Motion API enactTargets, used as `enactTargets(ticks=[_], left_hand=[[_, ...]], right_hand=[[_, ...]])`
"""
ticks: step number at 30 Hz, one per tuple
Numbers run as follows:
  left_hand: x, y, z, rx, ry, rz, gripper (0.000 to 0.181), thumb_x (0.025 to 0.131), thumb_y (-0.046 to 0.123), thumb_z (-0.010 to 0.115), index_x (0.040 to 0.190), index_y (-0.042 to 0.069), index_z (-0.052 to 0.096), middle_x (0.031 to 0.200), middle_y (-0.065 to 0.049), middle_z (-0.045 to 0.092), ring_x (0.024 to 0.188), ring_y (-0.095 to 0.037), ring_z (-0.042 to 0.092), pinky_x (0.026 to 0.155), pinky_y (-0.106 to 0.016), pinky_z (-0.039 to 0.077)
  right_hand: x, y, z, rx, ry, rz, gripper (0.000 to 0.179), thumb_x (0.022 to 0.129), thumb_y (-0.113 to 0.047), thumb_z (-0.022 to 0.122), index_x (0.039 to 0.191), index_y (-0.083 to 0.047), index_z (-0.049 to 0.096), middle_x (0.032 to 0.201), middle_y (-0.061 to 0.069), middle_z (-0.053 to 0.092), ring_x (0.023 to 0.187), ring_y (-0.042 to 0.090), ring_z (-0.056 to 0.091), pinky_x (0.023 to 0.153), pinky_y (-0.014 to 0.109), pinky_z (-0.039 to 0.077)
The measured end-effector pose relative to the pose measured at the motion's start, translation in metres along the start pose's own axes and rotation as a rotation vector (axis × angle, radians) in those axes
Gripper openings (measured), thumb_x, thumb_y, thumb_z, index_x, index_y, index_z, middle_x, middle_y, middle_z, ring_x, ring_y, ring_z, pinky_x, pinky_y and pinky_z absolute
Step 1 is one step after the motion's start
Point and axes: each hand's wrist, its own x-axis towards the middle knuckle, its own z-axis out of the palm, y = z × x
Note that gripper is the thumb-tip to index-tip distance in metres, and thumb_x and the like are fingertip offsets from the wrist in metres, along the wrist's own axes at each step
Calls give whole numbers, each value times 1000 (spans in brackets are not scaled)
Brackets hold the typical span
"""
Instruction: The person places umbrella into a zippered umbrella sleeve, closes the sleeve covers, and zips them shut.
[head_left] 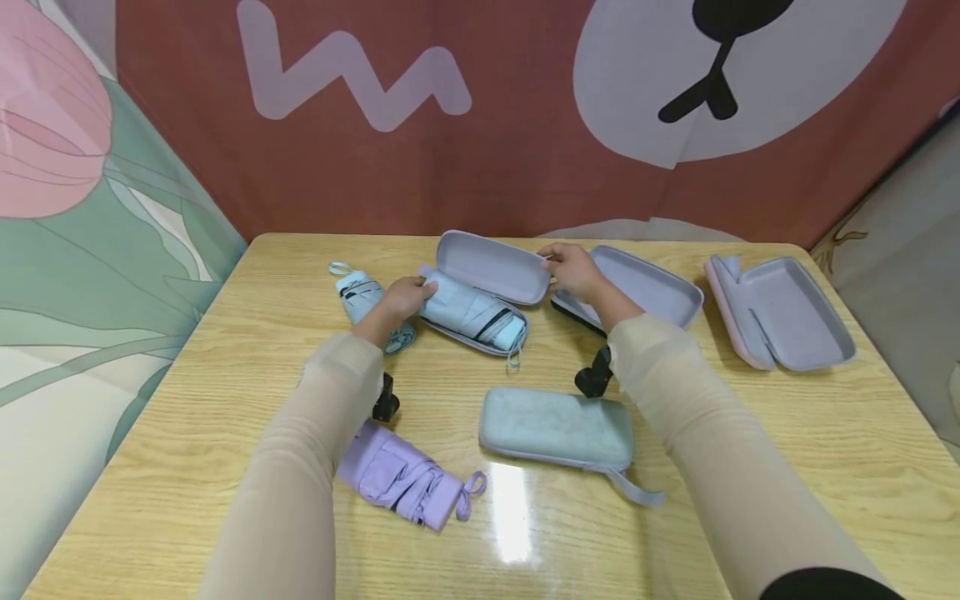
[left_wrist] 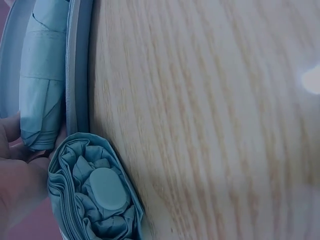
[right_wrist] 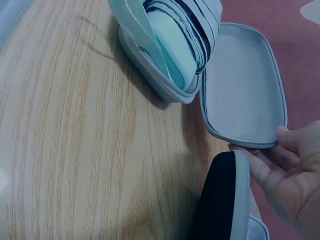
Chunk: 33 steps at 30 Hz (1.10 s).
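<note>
A light blue folding umbrella (head_left: 472, 310) lies in the lower half of an open grey-lavender hard case (head_left: 480, 343). My left hand (head_left: 408, 298) grips the umbrella's left end; the left wrist view shows thumb and fingers around that end (left_wrist: 37, 142). With thumb and fingers, my right hand (head_left: 573, 271) pinches the right edge of the raised lid (head_left: 491, 265), also seen in the right wrist view (right_wrist: 245, 90). Below my left wrist, another blue folded umbrella (head_left: 360, 293) lies partly hidden, its round button end (left_wrist: 107, 187) showing close beside the case.
An open black-sided case (head_left: 645, 283) stands right of the lid, partly behind my right forearm. Farther right is an open pink-and-grey case (head_left: 806, 312). Nearer lie a closed grey-green case (head_left: 555, 427) with a strap and a purple folded umbrella (head_left: 405, 479).
</note>
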Motion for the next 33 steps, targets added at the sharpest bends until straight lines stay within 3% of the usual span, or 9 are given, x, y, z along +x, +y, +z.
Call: enactTargets(ticks=[1,5,12,17,23,24,26,30,33], left_hand=[[17,-13,0,18,19,36,55,92,37,32,136,6,23,140,-10,20,124,-27,23,99,-36,23],[37,-24,3,145,60,73,58,91,43,30,136,6,26,138,-11,26,125,-26,22,99,-35,20],[1,7,9,354,99,86,53,95,31,26,131,-8,27,134,-21,29,123,-32,24,99,-37,22],[5,6,14,400,128,89,50,95,30,29,128,-7,34,131,-20,35,120,-31,29,98,-37,24],[104,-57,20,535,282,192,65,87,54,28,121,3,48,120,-14,49,108,-32,44,89,-40,34],[104,-55,20,561,297,181,64,87,54,29,120,2,49,119,-14,49,106,-32,44,88,-39,34],[77,-36,21,580,308,173,56,89,45,34,119,0,49,117,-17,49,104,-32,46,87,-39,36],[-4,22,26,621,289,156,41,90,22,43,121,-5,43,115,-22,44,103,-33,44,87,-38,36],[-6,25,33,698,289,220,39,88,17,42,120,-6,43,115,-23,43,104,-35,41,86,-41,36]], right_hand=[[0,0,0,-1,-1,1,33,92,-4,36,124,4,38,129,20,34,110,32,40,79,40,43],[1,-1,1,4,6,2,34,92,-4,37,124,4,38,128,21,35,109,32,41,79,40,44],[3,-2,-1,-7,0,11,34,92,-6,38,125,3,38,127,19,36,107,32,42,77,39,44],[4,-4,-4,16,-14,19,35,92,-6,36,126,3,38,126,19,35,109,32,39,72,40,46],[3,-5,-6,15,-22,16,34,92,-7,37,125,2,38,130,18,32,110,31,39,71,39,46],[3,-5,-6,15,-21,15,34,92,-7,37,125,3,38,130,18,33,109,31,39,71,39,46],[2,-6,-5,14,-23,11,34,92,-7,37,125,3,38,130,18,33,110,32,39,71,40,46],[2,-4,-5,11,-19,-2,35,92,-6,37,125,4,38,129,19,34,109,32,40,72,40,46],[1,-3,-4,12,-10,-8,35,92,-6,38,125,4,38,127,19,35,108,32,41,71,39,46]])
